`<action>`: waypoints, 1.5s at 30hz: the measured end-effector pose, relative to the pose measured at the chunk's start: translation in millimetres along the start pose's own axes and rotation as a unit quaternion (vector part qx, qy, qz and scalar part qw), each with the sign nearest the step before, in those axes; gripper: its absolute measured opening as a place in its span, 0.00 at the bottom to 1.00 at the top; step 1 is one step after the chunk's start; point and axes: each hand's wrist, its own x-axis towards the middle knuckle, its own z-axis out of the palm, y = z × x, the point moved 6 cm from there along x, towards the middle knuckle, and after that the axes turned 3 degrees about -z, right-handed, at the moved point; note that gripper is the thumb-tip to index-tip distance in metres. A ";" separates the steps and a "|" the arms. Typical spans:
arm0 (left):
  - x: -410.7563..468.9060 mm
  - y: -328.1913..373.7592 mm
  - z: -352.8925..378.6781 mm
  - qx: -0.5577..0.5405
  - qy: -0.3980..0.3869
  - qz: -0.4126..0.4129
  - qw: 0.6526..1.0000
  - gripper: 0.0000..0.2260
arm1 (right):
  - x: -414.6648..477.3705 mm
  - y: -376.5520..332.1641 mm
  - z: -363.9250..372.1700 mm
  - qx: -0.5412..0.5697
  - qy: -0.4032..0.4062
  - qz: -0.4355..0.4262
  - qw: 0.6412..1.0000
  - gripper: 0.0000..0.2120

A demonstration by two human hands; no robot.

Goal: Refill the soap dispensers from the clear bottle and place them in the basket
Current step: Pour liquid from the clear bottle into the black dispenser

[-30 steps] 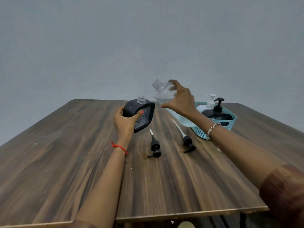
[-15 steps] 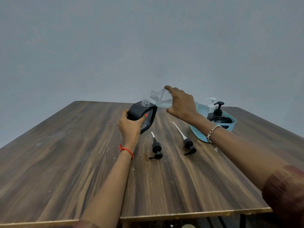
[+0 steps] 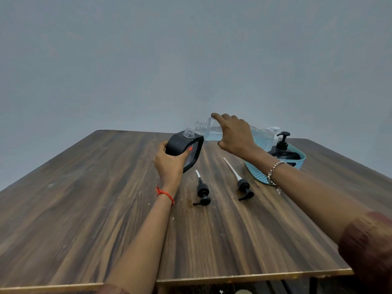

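Left hand (image 3: 169, 164) and right hand (image 3: 235, 134) are both up over the big dark wood-grain table (image 3: 84, 209). Off to the right on it sits a teal perforated plastic basket (image 3: 257, 174) holding a black pump dispenser (image 3: 282, 143), with a white pump dispenser (image 3: 273, 130) poking up behind. Right hand's fingers are curled round the clear plastic bottle (image 3: 212, 132), tipped almost flat, its open mouth just beside the clear threaded neck of the squat black soap dispenser (image 3: 180, 145), which the left hand grips at a tilt. Can't tell if anything's pouring. Two loose black pump heads with white tubes (image 3: 202, 192) (image 3: 244, 185) lie flat between the arms.
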 end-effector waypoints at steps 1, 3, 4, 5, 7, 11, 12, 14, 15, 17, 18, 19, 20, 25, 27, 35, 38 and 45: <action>0.2 -0.6 0.1 0.000 -0.001 0.001 1.000 0.21 | 0.3 -0.1 -0.1 0.000 -0.001 0.000 1.000 0.33; 0.2 -1.0 0.4 0.003 -0.002 0.004 1.000 0.21 | 0.7 -0.1 0.2 -0.003 -0.003 0.000 1.000 0.33; 0.5 -1.6 0.8 0.005 -0.002 0.005 1.000 0.22 | 0.8 -0.1 0.2 -0.004 -0.003 -0.001 1.000 0.33; 0.8 -2.4 1.2 0.007 -0.003 0.005 1.000 0.22 | 0.7 -0.1 0.0 -0.005 -0.003 -0.001 1.000 0.33; 0.8 -3.3 1.8 0.009 -0.004 0.004 1.000 0.22 | 0.5 0.3 -0.7 -0.008 -0.004 -0.003 1.000 0.33; -0.7 -0.6 2.5 0.013 -0.002 0.012 1.000 0.21 | -0.4 1.1 -2.2 -0.010 -0.003 -0.008 1.000 0.33; -1.2 0.4 2.7 0.013 -0.002 0.012 1.000 0.21 | -0.7 1.2 -2.4 -0.011 -0.003 -0.008 1.000 0.33; -1.7 0.9 3.0 0.013 -0.004 0.010 1.000 0.21 | -1.2 1.3 -2.3 -0.015 -0.006 -0.009 1.000 0.33; -1.7 0.7 3.1 0.014 -0.004 0.008 1.000 0.21 | -1.4 1.4 -2.4 -0.015 -0.007 -0.009 1.000 0.33; -1.9 0.2 3.3 0.016 -0.006 0.007 1.000 0.21 | -1.8 1.4 -2.2 -0.017 -0.007 -0.010 1.000 0.33; -1.9 0.3 3.5 0.017 -0.006 0.008 1.000 0.21 | -2.0 1.5 -2.0 -0.019 -0.007 -0.010 1.000 0.33; -2.1 0.3 3.4 0.017 -0.006 0.009 1.000 0.21 | -2.1 1.4 -1.8 -0.020 -0.007 -0.011 1.000 0.33; -2.3 0.5 3.5 0.017 -0.006 0.009 1.000 0.21 | -2.4 1.4 -1.5 -0.020 -0.007 -0.012 1.000 0.33; -2.9 0.6 3.5 0.022 -0.006 0.003 1.000 0.21 | -2.7 2.1 -0.8 -0.025 -0.011 -0.015 1.000 0.33; -3.2 0.7 3.8 0.021 -0.008 0.005 1.000 0.21 | -2.5 2.8 -0.1 -0.028 -0.013 -0.015 0.999 0.33; -3.3 -2.9 5.1 0.019 -0.015 0.004 1.000 0.22 | -3.3 3.0 0.3 -0.035 -0.013 -0.018 0.999 0.33; -3.0 -2.6 4.9 0.017 -0.014 0.004 1.000 0.22 | -3.4 3.1 -0.1 -0.037 -0.013 -0.019 0.999 0.33; -2.8 -2.8 4.1 0.012 -0.014 0.000 1.000 0.21 | -2.6 2.3 0.1 -0.040 -0.016 -0.020 0.999 0.33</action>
